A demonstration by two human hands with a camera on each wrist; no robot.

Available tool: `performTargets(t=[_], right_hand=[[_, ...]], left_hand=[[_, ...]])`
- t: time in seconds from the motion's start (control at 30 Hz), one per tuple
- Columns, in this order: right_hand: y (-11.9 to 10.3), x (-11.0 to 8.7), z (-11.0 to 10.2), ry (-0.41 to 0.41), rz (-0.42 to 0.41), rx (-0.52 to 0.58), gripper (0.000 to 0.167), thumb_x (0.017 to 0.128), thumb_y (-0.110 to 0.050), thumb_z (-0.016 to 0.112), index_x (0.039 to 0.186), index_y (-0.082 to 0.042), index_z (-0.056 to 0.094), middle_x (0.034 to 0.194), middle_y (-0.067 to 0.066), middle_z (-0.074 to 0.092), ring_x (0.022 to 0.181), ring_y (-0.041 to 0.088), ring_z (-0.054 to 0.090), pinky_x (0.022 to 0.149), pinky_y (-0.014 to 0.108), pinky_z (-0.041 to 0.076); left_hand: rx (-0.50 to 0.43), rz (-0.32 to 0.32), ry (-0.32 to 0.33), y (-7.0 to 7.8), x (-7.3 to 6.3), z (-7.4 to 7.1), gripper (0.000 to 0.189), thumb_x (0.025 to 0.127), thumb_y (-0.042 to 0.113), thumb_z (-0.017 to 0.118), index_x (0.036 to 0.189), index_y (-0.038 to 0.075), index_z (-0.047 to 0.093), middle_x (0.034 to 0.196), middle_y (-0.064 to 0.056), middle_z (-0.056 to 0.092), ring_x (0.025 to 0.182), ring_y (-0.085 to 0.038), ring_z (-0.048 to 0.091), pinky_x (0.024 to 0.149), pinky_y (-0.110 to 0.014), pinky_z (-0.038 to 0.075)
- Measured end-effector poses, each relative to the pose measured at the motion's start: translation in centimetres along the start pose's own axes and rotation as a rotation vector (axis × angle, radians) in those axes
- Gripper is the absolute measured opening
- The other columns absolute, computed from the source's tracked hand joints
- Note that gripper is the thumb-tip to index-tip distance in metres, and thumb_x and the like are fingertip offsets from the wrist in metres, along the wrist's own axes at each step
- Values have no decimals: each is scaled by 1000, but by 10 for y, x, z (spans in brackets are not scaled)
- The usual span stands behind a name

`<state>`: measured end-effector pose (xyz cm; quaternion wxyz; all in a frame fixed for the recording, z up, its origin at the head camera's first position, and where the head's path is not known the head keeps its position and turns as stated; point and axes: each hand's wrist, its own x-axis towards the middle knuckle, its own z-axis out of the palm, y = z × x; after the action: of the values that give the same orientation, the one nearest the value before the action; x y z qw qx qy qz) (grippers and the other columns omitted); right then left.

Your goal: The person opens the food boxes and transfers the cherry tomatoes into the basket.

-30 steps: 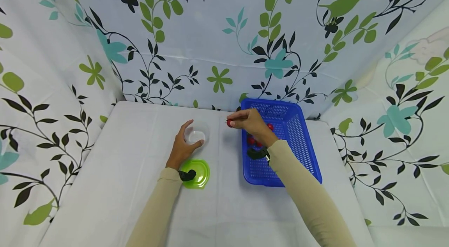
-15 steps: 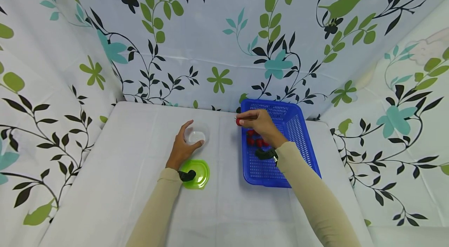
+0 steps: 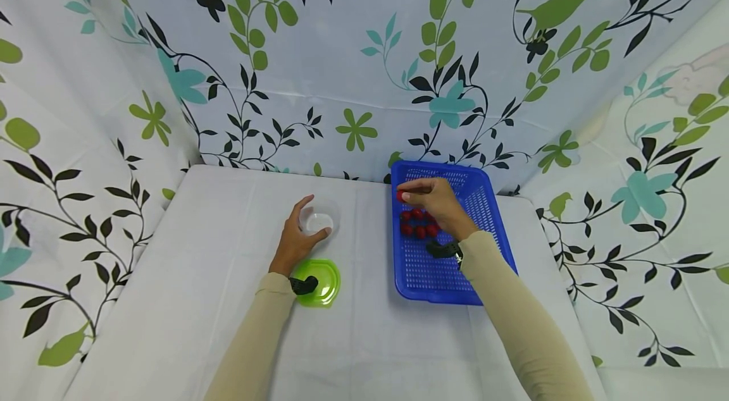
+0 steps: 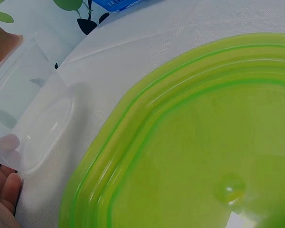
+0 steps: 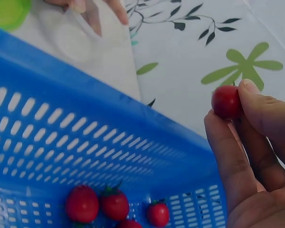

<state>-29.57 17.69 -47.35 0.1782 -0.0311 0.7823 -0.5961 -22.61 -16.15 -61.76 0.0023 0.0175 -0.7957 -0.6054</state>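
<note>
My right hand (image 3: 435, 202) pinches a red cherry tomato (image 5: 226, 101) between thumb and fingertips, over the left rim of the blue basket (image 3: 403, 274). Below it, several more cherry tomatoes (image 3: 420, 231) lie inside the basket; some have green stems in the right wrist view. On the left, my left hand (image 3: 296, 236) curls its thumb and fingers round a clear plastic container (image 3: 317, 221) standing on the white cloth. Close under the left wrist lies a green lid (image 4: 190, 156), flat on the table.
A white cloth covers the table (image 3: 364, 338). Behind it and along both sides hangs a curtain (image 3: 319, 91) printed with leaves and birds. The basket's far end stands close to the back curtain.
My right hand has moved right with the cherry tomato, from beside the basket to over its left rim. The left hand and the container have stayed in place.
</note>
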Motion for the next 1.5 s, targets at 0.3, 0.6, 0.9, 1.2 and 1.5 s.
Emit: performTargets(t=[0.3,0.6,0.9,1.2,1.5], right_hand=[[9,-5,-15,25,7,-21,25,100,-15,75,124,-7,78,132,12,74,120,27,72,115,54,51],[23,-9,-31,55,38,-38,32,100,-18,76,130,-7,76,138,11,72,124,25,71,113,44,54],[32,-13,-43,89,43,-17,32,100,-19,75,129,-6,76,132,12,75,115,18,74,115,48,52],[41,-13,-55,144,67,-27,31,101,-14,74,130,-4,75,128,13,76,106,13,76,105,38,58],[48,-12,-63,160,110,8,37,101,-8,72,137,0,70,135,19,73,108,13,77,103,32,59]], left_hand=[[4,-2,0,0,0,0,93,89,27,86,166,30,33,168,-19,39,156,-39,36,127,-67,29],[24,-2,3,0,0,0,94,89,26,86,166,28,33,168,-19,39,156,-39,36,127,-66,29],[20,-11,7,0,0,0,93,89,27,87,165,29,34,168,-18,39,156,-39,36,128,-66,28],[7,-9,-4,-1,-1,0,94,89,27,86,166,29,33,169,-18,37,158,-38,34,129,-66,26],[-13,4,-7,-1,-1,-1,93,89,30,87,165,35,34,170,-18,35,159,-37,33,128,-65,28]])
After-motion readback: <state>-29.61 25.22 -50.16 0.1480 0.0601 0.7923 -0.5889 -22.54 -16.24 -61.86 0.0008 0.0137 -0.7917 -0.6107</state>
